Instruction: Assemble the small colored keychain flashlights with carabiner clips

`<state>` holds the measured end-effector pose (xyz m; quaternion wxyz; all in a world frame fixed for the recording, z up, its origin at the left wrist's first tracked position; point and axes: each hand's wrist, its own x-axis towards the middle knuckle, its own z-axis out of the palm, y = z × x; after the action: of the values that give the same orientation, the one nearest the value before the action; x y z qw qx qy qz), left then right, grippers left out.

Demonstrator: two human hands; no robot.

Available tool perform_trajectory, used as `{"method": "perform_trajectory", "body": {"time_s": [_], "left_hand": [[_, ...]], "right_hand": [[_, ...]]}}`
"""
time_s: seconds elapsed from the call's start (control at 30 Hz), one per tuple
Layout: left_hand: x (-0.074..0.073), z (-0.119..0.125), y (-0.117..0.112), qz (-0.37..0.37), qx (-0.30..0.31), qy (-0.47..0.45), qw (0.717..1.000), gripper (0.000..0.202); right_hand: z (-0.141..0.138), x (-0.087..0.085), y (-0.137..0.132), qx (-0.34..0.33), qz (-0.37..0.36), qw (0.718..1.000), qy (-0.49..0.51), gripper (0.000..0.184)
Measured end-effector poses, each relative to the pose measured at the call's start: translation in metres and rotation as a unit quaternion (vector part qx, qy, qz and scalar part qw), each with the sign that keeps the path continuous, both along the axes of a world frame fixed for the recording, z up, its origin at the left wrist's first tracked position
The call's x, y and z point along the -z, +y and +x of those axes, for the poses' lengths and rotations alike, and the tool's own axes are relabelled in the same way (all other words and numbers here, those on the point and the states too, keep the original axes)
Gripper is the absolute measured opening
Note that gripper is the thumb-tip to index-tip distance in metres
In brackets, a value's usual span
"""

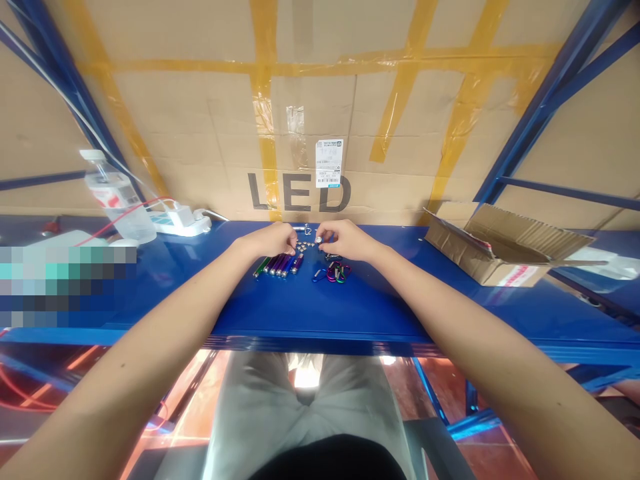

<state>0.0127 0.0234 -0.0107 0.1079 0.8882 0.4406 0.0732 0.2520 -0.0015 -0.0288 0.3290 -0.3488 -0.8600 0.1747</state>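
My right hand (346, 239) pinches a small silver disc (319, 240) between thumb and fingers. Opposite it, my left hand (277, 239) has its fingertips closed low over the tabletop; whatever is in them, if anything, is hidden. Several tiny silver pieces (305, 247) lie scattered between the two hands. Just below my left hand is a row of shiny coloured metal tubes (280, 267), green, purple and blue. Under my right hand sits a small pile of coloured carabiners (336, 272). A silver tube with a small clip or chain (303, 229) lies behind the silver pieces.
An opened cardboard box (513, 273) stands on the blue table (320, 310) to the right. At the left are a water bottle (120, 203) and a power strip (183, 223) with plugs and cables. A large taped carton (210, 140) rises behind the table.
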Motion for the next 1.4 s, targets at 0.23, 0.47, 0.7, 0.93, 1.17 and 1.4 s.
{"method": "perform_trajectory", "body": {"time_s": [0.23, 0.47, 0.7, 0.93, 1.17, 1.4], "left_hand": [[0.003, -0.001, 0.002, 0.005, 0.025, -0.031, 0.999, 0.011], [0.003, -0.008, 0.009, -0.001, 0.032, -0.033, 0.999, 0.017], [-0.003, -0.011, 0.005, -0.019, -0.009, -0.029, 0.999, 0.023], [-0.002, -0.007, -0.001, -0.022, -0.017, -0.018, 0.999, 0.014], [-0.010, 0.011, -0.019, 0.136, 0.052, -0.200, 0.969, 0.018], [-0.007, 0.029, -0.034, 0.185, 0.133, -0.167, 0.959, 0.023]], "right_hand": [[0.000, 0.000, 0.000, 0.005, -0.005, 1.000, -0.006, 0.017], [0.001, 0.002, 0.002, 0.006, -0.009, 1.000, -0.004, 0.016], [0.000, 0.000, 0.000, 0.013, -0.021, 1.000, -0.008, 0.015], [-0.002, -0.003, -0.005, 0.018, -0.018, 1.000, -0.015, 0.016], [0.000, -0.001, 0.000, 0.045, -0.015, 0.999, -0.006, 0.015], [0.003, 0.001, 0.004, 0.030, 0.000, 1.000, -0.004, 0.010]]}}
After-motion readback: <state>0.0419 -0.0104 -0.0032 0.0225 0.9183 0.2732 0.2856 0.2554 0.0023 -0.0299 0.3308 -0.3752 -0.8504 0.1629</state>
